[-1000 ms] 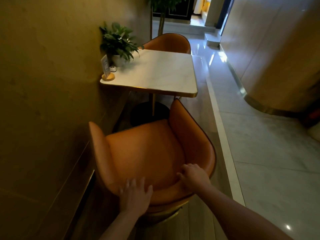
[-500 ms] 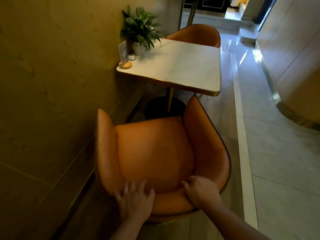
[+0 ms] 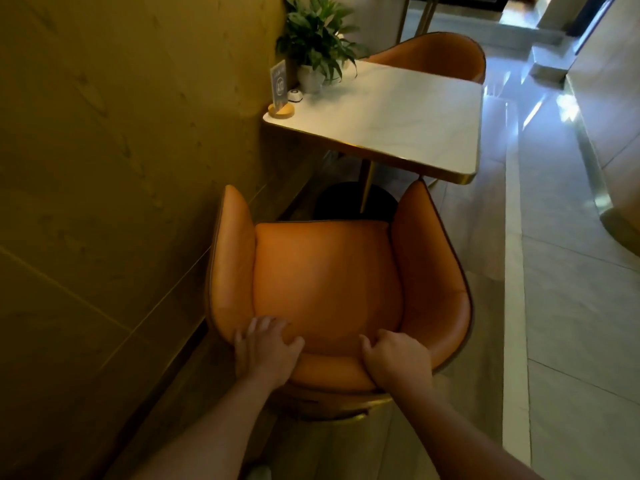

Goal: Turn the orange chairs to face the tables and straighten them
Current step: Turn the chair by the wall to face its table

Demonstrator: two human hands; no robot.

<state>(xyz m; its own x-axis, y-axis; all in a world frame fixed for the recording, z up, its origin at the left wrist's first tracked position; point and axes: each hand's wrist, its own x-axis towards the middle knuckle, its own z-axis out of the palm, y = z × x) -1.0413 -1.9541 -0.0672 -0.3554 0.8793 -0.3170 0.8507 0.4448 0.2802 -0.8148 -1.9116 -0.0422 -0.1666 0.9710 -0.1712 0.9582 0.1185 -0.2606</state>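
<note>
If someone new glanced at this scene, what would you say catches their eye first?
Most striking is the near orange chair, filling the middle, its open seat facing the white marble table. The left hand and right hand both grip its backrest at the bottom. On the table's far left corner by the wall stands a potted plant, and a second orange chair sits beyond.

**Both hands on the chair back**

The left hand [image 3: 265, 351] and right hand [image 3: 398, 358] rest on the top of the near orange chair [image 3: 329, 289], whose seat faces the bench [image 3: 398, 123]. A second orange chair [image 3: 436, 57] stands beyond the bench, and a potted plant [image 3: 315, 32] sits by the wall.
</note>
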